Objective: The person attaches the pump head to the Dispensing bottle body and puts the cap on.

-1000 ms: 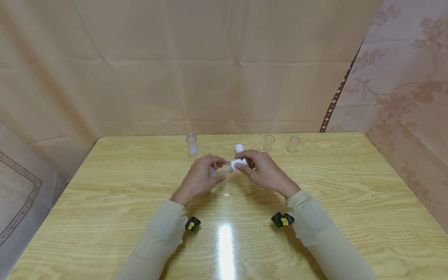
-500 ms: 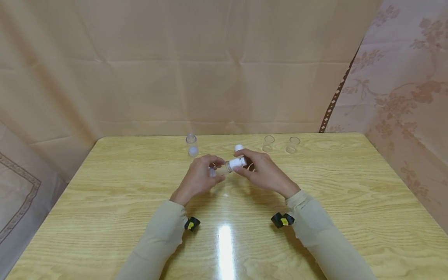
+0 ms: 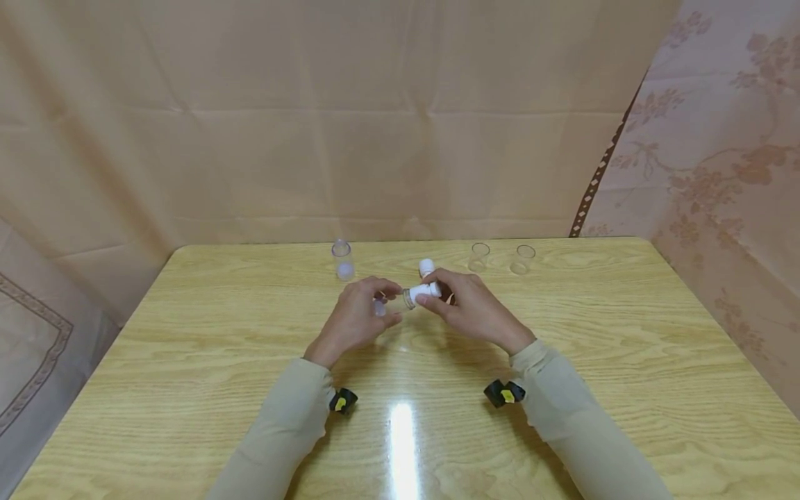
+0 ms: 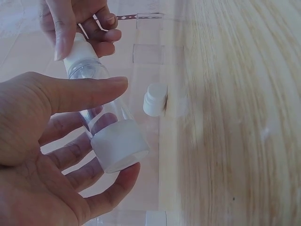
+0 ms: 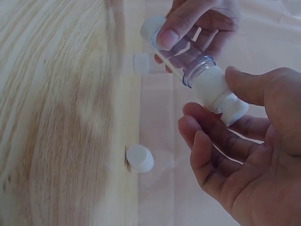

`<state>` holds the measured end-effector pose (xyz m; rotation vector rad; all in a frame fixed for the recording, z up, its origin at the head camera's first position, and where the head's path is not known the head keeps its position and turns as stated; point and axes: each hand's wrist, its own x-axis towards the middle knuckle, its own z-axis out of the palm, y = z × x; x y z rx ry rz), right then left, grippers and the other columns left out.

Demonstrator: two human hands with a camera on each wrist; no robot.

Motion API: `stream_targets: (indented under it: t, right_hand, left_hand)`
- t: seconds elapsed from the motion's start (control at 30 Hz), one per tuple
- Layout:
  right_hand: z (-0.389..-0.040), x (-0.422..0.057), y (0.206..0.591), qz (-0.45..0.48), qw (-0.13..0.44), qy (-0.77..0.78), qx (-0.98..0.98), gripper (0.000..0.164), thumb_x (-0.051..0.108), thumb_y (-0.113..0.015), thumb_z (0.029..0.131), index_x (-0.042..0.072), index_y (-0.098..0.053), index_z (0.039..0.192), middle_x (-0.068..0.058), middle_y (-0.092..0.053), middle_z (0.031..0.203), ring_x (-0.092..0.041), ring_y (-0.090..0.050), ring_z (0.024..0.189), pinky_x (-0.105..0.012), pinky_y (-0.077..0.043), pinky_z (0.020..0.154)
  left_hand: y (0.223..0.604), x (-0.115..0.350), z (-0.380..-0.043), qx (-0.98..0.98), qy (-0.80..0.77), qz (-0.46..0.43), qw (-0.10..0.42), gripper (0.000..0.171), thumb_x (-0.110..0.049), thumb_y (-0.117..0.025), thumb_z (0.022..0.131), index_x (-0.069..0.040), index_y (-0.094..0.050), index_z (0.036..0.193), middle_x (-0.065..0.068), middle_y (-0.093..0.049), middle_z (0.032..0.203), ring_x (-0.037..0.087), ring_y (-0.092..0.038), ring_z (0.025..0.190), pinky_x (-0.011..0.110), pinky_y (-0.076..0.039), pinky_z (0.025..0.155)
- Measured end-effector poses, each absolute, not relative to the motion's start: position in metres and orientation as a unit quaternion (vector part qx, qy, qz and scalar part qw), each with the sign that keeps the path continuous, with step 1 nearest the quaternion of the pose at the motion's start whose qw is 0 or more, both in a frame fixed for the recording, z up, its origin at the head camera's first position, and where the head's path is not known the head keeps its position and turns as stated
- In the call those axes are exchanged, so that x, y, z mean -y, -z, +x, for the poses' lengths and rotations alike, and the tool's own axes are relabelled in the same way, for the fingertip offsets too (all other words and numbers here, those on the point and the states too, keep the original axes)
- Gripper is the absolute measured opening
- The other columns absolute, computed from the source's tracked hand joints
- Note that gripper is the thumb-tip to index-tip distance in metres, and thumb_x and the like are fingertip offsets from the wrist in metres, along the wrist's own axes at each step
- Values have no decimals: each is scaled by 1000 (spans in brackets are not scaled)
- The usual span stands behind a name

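My left hand (image 3: pixel 356 316) grips a clear cylindrical bottle (image 4: pixel 120 146) with a white base, tilted above the table. Its thumb lies across the bottle's side in the left wrist view, with fingers curled beneath. At the bottle's ringed mouth sits a white pump top (image 5: pixel 214 87), in line with the bottle. My right hand (image 3: pixel 471 302) pinches this top between thumb and fingers. Just beyond the right fingers, a second white pump top (image 3: pixel 426 267) stands on the table.
Another clear bottle (image 3: pixel 343 262) with a whitish bottom stands at the back left of the wood-grain table (image 3: pixel 187 361). Two clear open cylinders, a nearer-centre cup (image 3: pixel 479 257) and a farther-right cup (image 3: pixel 522 260), stand at the back right. A beige cloth (image 3: pixel 375 139) hangs behind.
The right fingers have shifted slightly on the white top, and its outer end has tipped up a little. The left hand and bottle have hardly moved.
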<state>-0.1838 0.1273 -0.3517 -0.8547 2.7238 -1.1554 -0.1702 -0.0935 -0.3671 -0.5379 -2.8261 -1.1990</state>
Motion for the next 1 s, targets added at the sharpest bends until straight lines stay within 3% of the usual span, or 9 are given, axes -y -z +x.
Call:
stream_targets:
  t: [0.27,0.6,1.0]
  right_hand:
    - [-184,-128,351,-269,36,373,-887,32,34,-64,102,8,-66,120,0,-65,89,-19,-61,79,-33,-51,64]
    - [-182,-130,348,-294,33,375,-878,40,19,-71,98,5,-58,133,-6,-66,105,-18,-64,86,-33,-56,72]
    - [-182,-131,348,-307,7,371,-877,27,5,-69,97,5,-63,123,-7,-67,113,-23,-65,93,-35,-56,77]
  left_hand:
    - [368,94,-171,907,383,-175,13,35,-9,-84,84,-5,-72,117,13,-71,110,28,-64,101,44,-53,88]
    - [366,94,-170,907,384,-172,5,35,-9,-83,85,-4,-72,117,15,-71,111,28,-64,100,45,-54,88]
    - [366,94,-169,905,390,-169,-6,36,-9,-83,85,-4,-71,119,14,-71,112,28,-64,103,45,-54,89]
